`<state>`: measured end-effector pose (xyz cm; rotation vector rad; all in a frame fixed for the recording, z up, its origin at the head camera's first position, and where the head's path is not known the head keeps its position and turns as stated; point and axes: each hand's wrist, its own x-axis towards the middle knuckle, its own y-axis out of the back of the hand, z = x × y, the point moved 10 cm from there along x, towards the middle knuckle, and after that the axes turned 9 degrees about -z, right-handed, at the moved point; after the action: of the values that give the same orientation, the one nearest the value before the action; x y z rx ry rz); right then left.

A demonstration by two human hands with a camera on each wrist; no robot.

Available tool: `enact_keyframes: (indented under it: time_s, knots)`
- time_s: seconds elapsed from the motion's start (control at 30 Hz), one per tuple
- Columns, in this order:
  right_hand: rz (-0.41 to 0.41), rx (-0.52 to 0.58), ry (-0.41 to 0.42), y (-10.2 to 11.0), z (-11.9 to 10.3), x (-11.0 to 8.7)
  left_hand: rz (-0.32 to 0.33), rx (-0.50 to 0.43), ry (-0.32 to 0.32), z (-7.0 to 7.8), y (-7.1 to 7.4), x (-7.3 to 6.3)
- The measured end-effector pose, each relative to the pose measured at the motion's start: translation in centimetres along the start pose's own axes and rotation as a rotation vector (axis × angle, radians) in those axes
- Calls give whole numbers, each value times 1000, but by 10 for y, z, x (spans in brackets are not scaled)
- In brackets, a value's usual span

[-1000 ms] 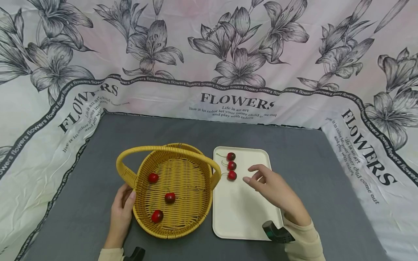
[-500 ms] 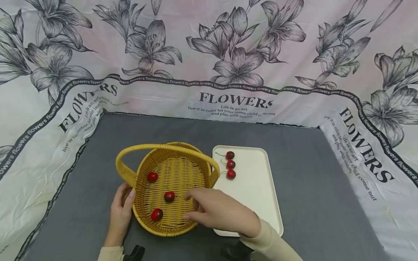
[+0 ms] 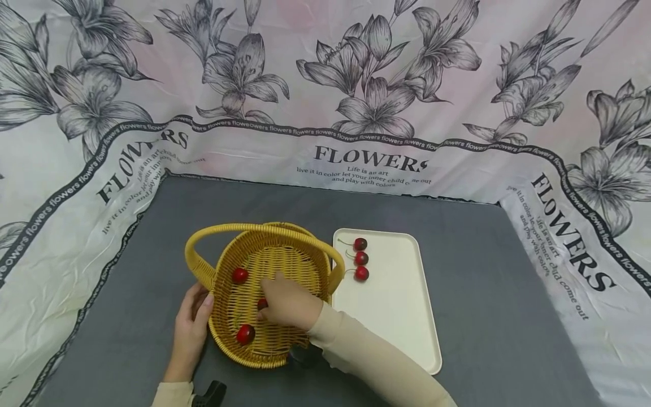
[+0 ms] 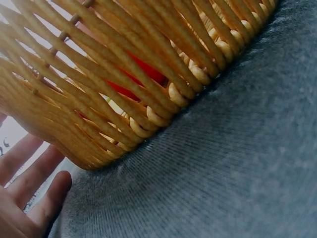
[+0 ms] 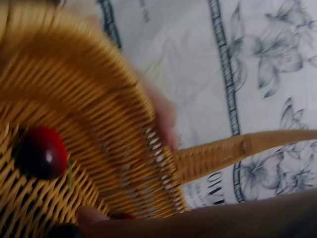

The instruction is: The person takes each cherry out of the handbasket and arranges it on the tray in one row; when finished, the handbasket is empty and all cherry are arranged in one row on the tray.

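Head view: right hand (image 3: 289, 301) is down in the yellow basket (image 3: 295, 260) at the middle cherry (image 3: 261, 304), can't tell if it's pinched. Left hand (image 3: 190, 327) rests against the side, fingers loosely spread.

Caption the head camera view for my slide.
Right hand at a cherry in a yellow wicker basket, left hand at its side, three cherries on the cream tray beside it.

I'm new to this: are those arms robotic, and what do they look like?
They're a person's. The left hand and right hand wear no gloves. The left sleeve and right sleeve are plain cream. A black device sits beside the left one; a dark shape beside the right is unclear.
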<state>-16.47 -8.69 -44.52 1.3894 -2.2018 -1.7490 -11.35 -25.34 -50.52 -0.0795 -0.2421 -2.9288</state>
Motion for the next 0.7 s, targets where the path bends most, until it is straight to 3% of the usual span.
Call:
enact_keyframes:
  time_s: [0.13,0.33,0.7]
  knots:
    - [-4,-44,-70,-4,6,10,4,0,2,0,0,1]
    - [27,-74,-84,-7,6,19,11,-6,2,0,1,0]
    - [66,-152,-86,-2,4,18,5,-7,7,1,0,-1]
